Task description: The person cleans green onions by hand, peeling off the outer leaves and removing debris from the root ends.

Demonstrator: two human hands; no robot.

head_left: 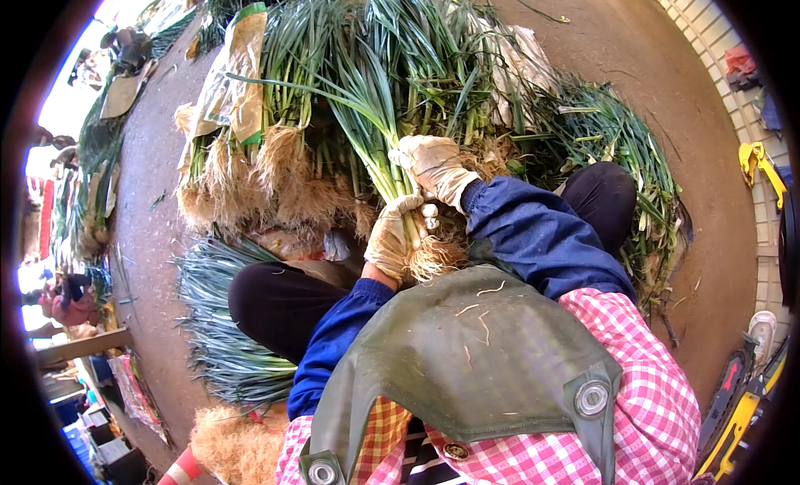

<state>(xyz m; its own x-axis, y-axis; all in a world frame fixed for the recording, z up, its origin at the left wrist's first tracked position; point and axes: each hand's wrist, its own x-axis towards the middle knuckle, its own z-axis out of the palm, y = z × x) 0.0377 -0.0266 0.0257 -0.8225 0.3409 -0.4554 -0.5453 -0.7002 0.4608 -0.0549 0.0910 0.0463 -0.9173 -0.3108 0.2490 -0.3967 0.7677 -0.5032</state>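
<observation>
A small bunch of green garlic (385, 152), with long flat leaves, pale stems and stringy roots, slants in front of my lap. My left hand (390, 239), in a pale work glove, is closed around its lower stems just above the roots (433, 258). Higher up, my right hand (433, 164), gloved too, is closed at the stems from the right side; its fingertips are partly hidden. Just beyond my hands, a big heap of the same greens (308, 77) lies with tan roots toward me.
More greens are piled at my left knee (229, 318) and to the right (625, 143). Loose roots (242, 443) lie lower left. A green apron (467, 352) with root scraps covers my lap. Yellow-and-black tools (742, 410) lie at right by a tiled edge. Other people work far left.
</observation>
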